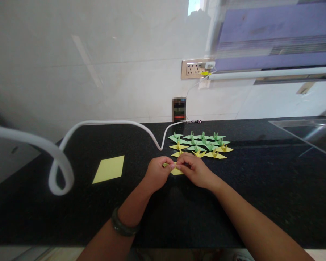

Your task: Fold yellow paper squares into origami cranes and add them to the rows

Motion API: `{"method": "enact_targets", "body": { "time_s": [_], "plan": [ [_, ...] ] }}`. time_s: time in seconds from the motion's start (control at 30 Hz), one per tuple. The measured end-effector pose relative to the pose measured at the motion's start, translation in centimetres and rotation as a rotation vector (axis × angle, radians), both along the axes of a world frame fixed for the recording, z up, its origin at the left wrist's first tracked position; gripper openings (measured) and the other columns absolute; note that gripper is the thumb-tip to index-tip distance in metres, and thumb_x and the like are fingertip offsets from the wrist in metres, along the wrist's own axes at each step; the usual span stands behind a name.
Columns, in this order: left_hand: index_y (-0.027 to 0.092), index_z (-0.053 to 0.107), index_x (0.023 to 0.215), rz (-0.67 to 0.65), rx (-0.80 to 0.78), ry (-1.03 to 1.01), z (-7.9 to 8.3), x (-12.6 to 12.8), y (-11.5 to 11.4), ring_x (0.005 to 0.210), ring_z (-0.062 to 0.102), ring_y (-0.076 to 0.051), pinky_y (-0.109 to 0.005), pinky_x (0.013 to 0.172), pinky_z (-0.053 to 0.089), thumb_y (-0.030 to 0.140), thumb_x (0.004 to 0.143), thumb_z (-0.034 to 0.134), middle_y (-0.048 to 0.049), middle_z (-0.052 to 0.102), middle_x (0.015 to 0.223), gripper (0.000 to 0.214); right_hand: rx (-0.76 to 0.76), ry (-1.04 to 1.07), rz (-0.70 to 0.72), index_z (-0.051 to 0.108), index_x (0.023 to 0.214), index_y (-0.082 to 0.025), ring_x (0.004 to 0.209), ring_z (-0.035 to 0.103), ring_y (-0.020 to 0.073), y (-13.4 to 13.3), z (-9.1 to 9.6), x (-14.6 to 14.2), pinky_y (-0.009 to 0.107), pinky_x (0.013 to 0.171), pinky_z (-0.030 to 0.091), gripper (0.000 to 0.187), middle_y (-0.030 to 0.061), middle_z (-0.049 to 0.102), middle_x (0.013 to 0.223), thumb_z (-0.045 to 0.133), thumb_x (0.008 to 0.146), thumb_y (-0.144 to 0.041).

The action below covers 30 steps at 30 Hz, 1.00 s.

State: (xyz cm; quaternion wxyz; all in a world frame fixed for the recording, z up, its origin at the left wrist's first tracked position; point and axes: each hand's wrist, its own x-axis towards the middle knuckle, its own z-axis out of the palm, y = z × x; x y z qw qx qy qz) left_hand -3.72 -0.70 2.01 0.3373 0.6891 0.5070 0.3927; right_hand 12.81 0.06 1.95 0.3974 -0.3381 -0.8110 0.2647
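Between my two hands is a small piece of folded yellow paper, partly hidden by the fingers. My left hand pinches its left side between thumb and fingertips. On the other side my right hand pinches it too, so the fingertips nearly meet. Just beyond the hands, several folded paper cranes stand in rows: green cranes at the back and yellow cranes toward the front. A flat sheet of yellow paper lies apart, to the left of my left hand.
A thick white flexible stand loops across the left of the black countertop. Against the tiled wall leans a phone, its cable running up to a wall socket. A sink is set into the right side.
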Motion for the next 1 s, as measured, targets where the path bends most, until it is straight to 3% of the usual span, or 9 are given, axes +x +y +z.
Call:
{"method": "enact_targets", "body": {
  "time_s": [0.13,0.2,0.3,0.37,0.47,0.57,0.7,0.87,1.0],
  "plan": [
    [0.013,0.062,0.066,0.008,-0.042,-0.108,0.4,0.2,-0.1,0.056,0.050,-0.011,-0.021,0.053,0.038,0.031,0.067,0.056,-0.0021,0.059,0.061,0.019,-0.015,0.085,-0.027,0.055,0.068,-0.018,0.067,0.049,0.0131,-0.1,0.1,-0.2,0.027,0.063,0.039,0.010,0.0026,0.054,0.070,0.050,0.076,-0.020],
    [0.012,0.061,0.077,0.004,-0.088,-0.239,0.7,0.4,-0.1,0.059,0.052,-0.011,-0.021,0.055,0.040,0.031,0.065,0.060,-0.0044,0.061,0.072,0.022,-0.043,0.141,-0.081,0.056,0.067,-0.018,0.067,0.049,0.0134,0.1,-0.4,-0.4,0.028,0.063,0.040,0.010,0.0025,0.054,0.069,0.052,0.075,-0.022],
    [0.018,0.043,0.111,0.021,-0.194,-0.526,0.9,0.6,-0.1,0.067,0.057,-0.012,-0.024,0.062,0.044,0.027,0.058,0.067,-0.0078,0.060,0.094,0.059,-0.128,0.289,-0.190,0.059,0.065,-0.018,0.067,0.050,0.0138,0.5,-1.3,-0.8,0.028,0.063,0.041,0.010,0.0029,0.056,0.072,0.057,0.071,-0.026],
    [0.020,0.034,0.117,0.040,-0.281,-0.633,0.9,0.7,-0.1,0.070,0.059,-0.013,-0.026,0.063,0.045,0.027,0.056,0.069,-0.0077,0.061,0.093,0.070,-0.227,0.414,-0.265,0.060,0.067,-0.018,0.066,0.050,0.0136,0.6,-1.7,-1.1,0.027,0.059,0.041,0.013,0.0027,0.056,0.071,0.058,0.070,-0.030],
    [0.013,0.050,0.097,0.000,-0.406,-0.601,0.5,0.7,0.0,0.069,0.059,-0.014,-0.025,0.062,0.045,0.030,0.058,0.068,-0.0065,0.063,0.079,0.046,-0.394,0.539,-0.280,0.061,0.070,-0.017,0.058,0.048,0.0115,0.5,-1.9,-1.4,0.024,0.053,0.039,0.016,0.0012,0.056,0.066,0.059,0.067,-0.033],
    [0.011,0.056,0.078,-0.010,-0.405,-0.536,0.2,0.7,0.1,0.066,0.058,-0.013,-0.023,0.062,0.044,0.032,0.062,0.065,-0.0053,0.062,0.071,0.029,-0.494,0.543,-0.212,0.059,0.069,-0.016,0.054,0.046,0.0094,0.2,-1.6,-1.6,0.023,0.050,0.039,0.016,0.0000,0.054,0.063,0.060,0.066,-0.032],
    [0.012,0.056,0.079,-0.008,-0.336,-0.505,0.2,0.6,0.2,0.063,0.057,-0.012,-0.024,0.062,0.044,0.034,0.067,0.059,-0.0035,0.061,0.068,0.026,-0.527,0.480,-0.191,0.055,0.066,-0.016,0.055,0.046,0.0093,0.0,-1.2,-1.5,0.022,0.049,0.041,0.018,-0.0004,0.052,0.064,0.059,0.066,-0.034],
    [0.013,0.056,0.081,-0.096,-0.343,-0.439,0.2,0.6,0.2,0.059,0.056,-0.011,-0.023,0.058,0.043,0.031,0.067,0.058,-0.0016,0.060,0.064,0.023,-0.582,0.531,-0.172,0.054,0.083,-0.017,0.050,0.045,0.0075,0.2,-0.7,-1.2,0.017,0.039,0.037,0.027,-0.0017,0.051,0.065,0.060,0.066,-0.036],
    [0.014,0.056,0.084,-0.072,-0.293,-0.472,0.1,0.7,0.2,0.057,0.054,-0.010,-0.021,0.054,0.041,0.031,0.067,0.058,-0.0005,0.060,0.065,0.024,-0.594,0.452,-0.092,0.053,0.069,-0.016,0.040,0.039,0.0048,0.3,-0.8,-1.0,0.017,0.036,0.034,0.019,-0.0038,0.049,0.055,0.059,0.067,-0.034]
  ]
}}
